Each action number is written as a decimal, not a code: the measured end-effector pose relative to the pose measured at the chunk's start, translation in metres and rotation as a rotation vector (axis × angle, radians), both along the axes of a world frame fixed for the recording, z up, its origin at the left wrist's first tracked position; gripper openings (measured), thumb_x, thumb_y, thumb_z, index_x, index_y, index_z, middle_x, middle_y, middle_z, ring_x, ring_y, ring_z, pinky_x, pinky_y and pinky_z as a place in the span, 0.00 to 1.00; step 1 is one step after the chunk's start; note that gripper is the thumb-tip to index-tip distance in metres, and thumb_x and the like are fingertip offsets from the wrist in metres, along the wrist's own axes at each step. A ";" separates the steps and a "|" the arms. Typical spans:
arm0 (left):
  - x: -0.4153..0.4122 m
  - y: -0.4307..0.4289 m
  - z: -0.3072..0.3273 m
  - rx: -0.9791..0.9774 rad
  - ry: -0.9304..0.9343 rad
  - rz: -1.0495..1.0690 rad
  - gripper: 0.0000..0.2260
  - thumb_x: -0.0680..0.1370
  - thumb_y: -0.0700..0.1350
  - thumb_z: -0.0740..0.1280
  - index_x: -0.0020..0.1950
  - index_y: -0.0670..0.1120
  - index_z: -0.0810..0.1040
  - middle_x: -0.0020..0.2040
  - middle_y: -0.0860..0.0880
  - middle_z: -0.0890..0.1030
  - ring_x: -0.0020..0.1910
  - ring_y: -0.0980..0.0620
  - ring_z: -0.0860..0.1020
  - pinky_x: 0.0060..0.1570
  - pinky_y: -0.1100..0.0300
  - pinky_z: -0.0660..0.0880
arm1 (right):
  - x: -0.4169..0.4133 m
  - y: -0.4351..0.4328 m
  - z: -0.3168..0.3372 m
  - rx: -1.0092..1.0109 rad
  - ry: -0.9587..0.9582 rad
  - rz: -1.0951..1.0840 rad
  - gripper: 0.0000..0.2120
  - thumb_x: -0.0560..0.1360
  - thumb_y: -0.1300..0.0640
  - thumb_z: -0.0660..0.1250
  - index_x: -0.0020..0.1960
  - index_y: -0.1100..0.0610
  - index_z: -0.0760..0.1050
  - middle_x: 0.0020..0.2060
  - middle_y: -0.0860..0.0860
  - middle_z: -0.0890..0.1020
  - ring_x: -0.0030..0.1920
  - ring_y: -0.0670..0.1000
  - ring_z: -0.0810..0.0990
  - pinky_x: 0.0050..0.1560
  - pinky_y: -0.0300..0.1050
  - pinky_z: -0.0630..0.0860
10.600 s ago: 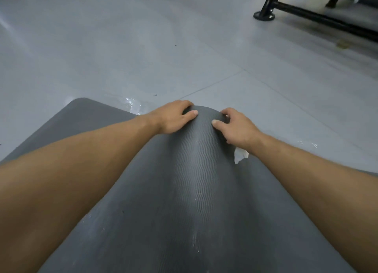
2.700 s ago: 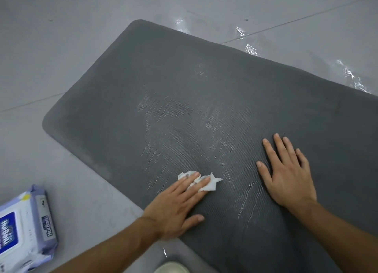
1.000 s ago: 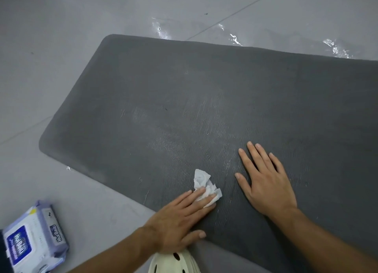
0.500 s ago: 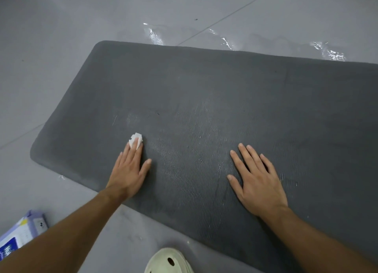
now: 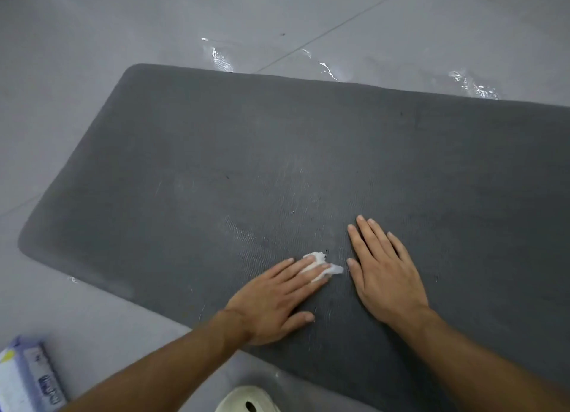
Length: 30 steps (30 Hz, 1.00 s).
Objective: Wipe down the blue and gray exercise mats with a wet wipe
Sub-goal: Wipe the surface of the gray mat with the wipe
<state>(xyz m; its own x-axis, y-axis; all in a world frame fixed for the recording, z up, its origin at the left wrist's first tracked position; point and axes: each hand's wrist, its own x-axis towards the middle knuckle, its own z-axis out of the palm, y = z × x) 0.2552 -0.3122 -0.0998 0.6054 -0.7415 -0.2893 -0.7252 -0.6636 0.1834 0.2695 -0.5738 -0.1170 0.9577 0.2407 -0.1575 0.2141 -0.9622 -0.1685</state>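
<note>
A gray exercise mat (image 5: 277,152) lies flat on the floor, with wet streaks in its middle. My left hand (image 5: 274,300) presses a crumpled white wet wipe (image 5: 320,265) onto the mat near its front edge, fingers stretched over the wipe. My right hand (image 5: 382,272) rests flat on the mat just right of the wipe, fingers spread, holding nothing. No blue mat is in view.
A pack of wet wipes (image 5: 24,377) lies on the gray floor at the lower left. A cream-coloured shoe (image 5: 249,401) shows at the bottom edge. Wet patches (image 5: 324,66) glisten on the floor beyond the mat's far edge.
My left hand has swept the wipe from the left part of the mat back to the right, ending beside my right hand. The right hand has stayed planted.
</note>
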 end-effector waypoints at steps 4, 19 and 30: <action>0.041 0.040 -0.005 -0.031 -0.034 0.274 0.31 0.86 0.63 0.46 0.85 0.53 0.40 0.85 0.53 0.41 0.84 0.54 0.41 0.81 0.50 0.49 | 0.024 -0.015 0.004 -0.041 0.029 -0.057 0.32 0.84 0.40 0.41 0.85 0.49 0.47 0.84 0.50 0.48 0.84 0.51 0.46 0.82 0.55 0.48; 0.024 0.004 0.001 -0.178 0.058 0.135 0.36 0.85 0.63 0.53 0.85 0.43 0.46 0.86 0.49 0.44 0.84 0.43 0.41 0.81 0.42 0.53 | 0.033 -0.026 -0.005 -0.049 0.062 -0.051 0.33 0.83 0.36 0.35 0.84 0.47 0.38 0.84 0.48 0.40 0.83 0.48 0.37 0.82 0.56 0.42; -0.012 0.026 0.006 -0.176 0.099 0.169 0.34 0.85 0.61 0.54 0.86 0.51 0.44 0.86 0.52 0.45 0.84 0.51 0.45 0.79 0.50 0.48 | 0.034 -0.030 -0.005 -0.034 0.086 -0.021 0.33 0.82 0.36 0.33 0.84 0.47 0.35 0.83 0.48 0.36 0.82 0.47 0.32 0.82 0.56 0.39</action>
<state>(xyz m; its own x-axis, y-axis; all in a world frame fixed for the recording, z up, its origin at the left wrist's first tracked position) 0.2429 -0.2858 -0.0935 0.7002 -0.6761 -0.2293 -0.5792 -0.7257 0.3713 0.3030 -0.6035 -0.1220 0.9452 0.2139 -0.2466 0.1800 -0.9717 -0.1528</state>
